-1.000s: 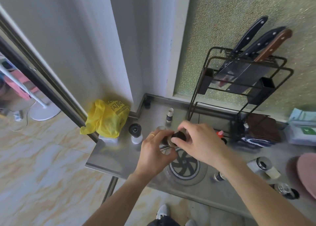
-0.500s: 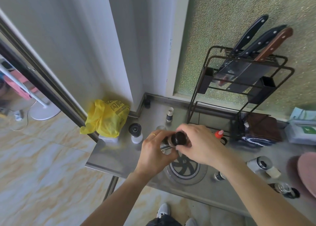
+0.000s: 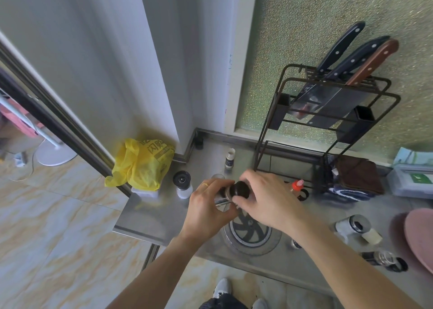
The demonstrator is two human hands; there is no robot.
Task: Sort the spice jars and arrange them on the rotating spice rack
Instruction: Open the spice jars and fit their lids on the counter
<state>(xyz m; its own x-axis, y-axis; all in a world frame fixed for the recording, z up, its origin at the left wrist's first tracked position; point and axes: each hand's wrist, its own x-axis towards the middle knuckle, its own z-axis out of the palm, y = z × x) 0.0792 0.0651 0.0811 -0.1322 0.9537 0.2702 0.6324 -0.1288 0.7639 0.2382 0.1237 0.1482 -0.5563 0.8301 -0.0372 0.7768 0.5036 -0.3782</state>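
Observation:
Both hands meet above the round rotating spice rack [image 3: 251, 235] on the steel counter. My left hand [image 3: 206, 210] and my right hand [image 3: 267, 198] both grip a spice jar with a dark lid [image 3: 239, 189], held tilted over the rack's far edge. A white jar with a black cap [image 3: 182, 184] stands left of my hands. A small dark bottle with a white cap [image 3: 229, 160] stands behind them. A red-capped bottle [image 3: 297, 187] shows past my right hand. A jar [image 3: 351, 225] and a dark bottle [image 3: 384, 259] lie at the right.
A black wire knife rack [image 3: 328, 121] with three knives stands at the back right. A yellow plastic bag [image 3: 143, 163] sits at the counter's left end. A dark cloth [image 3: 358, 175], a box [image 3: 412, 182] and a pink round object [image 3: 421, 236] are at the right.
My right hand has shifted so the jar's dark lid now shows between the two hands. The jar stays held over the rack's far edge.

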